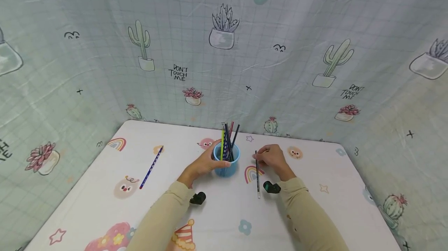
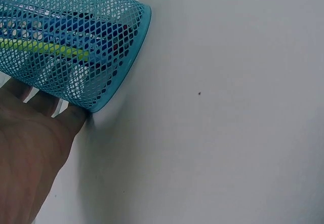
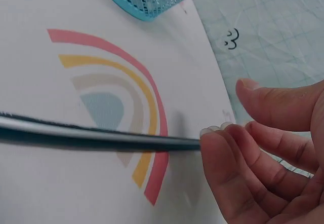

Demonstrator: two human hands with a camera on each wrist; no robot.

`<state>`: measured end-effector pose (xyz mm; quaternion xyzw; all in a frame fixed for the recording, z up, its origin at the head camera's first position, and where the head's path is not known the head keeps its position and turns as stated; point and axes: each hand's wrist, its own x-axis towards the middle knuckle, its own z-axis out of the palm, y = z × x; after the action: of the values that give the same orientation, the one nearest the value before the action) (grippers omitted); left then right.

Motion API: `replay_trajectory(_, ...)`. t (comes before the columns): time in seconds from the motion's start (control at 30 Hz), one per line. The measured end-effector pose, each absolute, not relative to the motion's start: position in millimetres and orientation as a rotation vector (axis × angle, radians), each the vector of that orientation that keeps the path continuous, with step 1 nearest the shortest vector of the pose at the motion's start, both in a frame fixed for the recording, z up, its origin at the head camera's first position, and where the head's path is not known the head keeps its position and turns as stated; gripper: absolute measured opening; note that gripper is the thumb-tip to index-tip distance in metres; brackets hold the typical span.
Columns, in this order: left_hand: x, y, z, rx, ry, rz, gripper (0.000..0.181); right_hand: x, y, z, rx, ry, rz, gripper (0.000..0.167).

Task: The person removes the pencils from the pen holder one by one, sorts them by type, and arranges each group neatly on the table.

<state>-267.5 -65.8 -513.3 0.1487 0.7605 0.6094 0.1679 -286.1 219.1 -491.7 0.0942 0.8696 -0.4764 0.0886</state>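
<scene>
My left hand (image 1: 204, 162) grips the blue mesh cup (image 1: 225, 171) from its left side, thumb across the front. Several pencils stand in the cup. In the left wrist view, fingers (image 2: 45, 102) lie against the mesh side of the cup (image 2: 109, 46), near its base rim. My right hand (image 1: 274, 158) is at the far end of a dark pencil (image 1: 258, 177), right of the cup. Seen from the right wrist, the thumb stands apart from the fingers (image 3: 220, 165) of the right hand (image 3: 283, 158), and the dark pencil (image 3: 101, 135) disappears behind the index fingertip.
A blue patterned pencil (image 1: 151, 167) lies on the left part of the white printed table (image 1: 217, 223). Behind the table and on both sides hangs a cactus-print cloth (image 1: 245, 68). Dark small objects (image 1: 198, 198) sit beside both wrists.
</scene>
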Motion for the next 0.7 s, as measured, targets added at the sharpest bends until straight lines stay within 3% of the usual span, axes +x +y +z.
replay_trajectory(0.37, -269, -66, -513, 0.441, 2.161, 1.728, 0.097, -283, 203, -486, 0.216, 2.527, -1.483, 0.025)
replay_trajectory(0.7, -269, -66, -514, 0.424, 2.167, 1.723, 0.098, -278, 190, -486, 0.024, 2.448, -1.503, 0.043)
